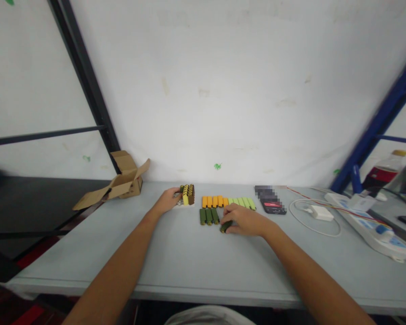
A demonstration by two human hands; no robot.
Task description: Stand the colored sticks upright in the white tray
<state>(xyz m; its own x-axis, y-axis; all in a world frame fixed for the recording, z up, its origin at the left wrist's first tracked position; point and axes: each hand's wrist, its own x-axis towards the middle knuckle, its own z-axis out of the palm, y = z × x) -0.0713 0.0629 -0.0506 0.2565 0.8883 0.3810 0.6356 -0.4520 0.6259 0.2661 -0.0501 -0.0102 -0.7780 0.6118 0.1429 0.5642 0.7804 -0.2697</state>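
Note:
My right hand (240, 219) is closed around a dark green lighter (226, 226), or a small flat stick much like one, at the table surface. Just left of it, several dark green lighters (209, 216) lie side by side. Behind these runs a row of orange lighters (212, 201) and light green lighters (242, 202). My left hand (168, 201) grips the left side of a small open box (191, 199), its fingertips partly hidden. Yellow and black lighter tops (188, 189) fill the box in rows.
An opened cardboard carton (128, 180) with spread flaps stands at the back left. Toward the right are a dark phone (272, 205), a white charger (321, 213) with its cable, and a power strip (368, 230). A cola bottle (384, 170) stands beyond them. The wall (223, 90) borders the table's back edge.

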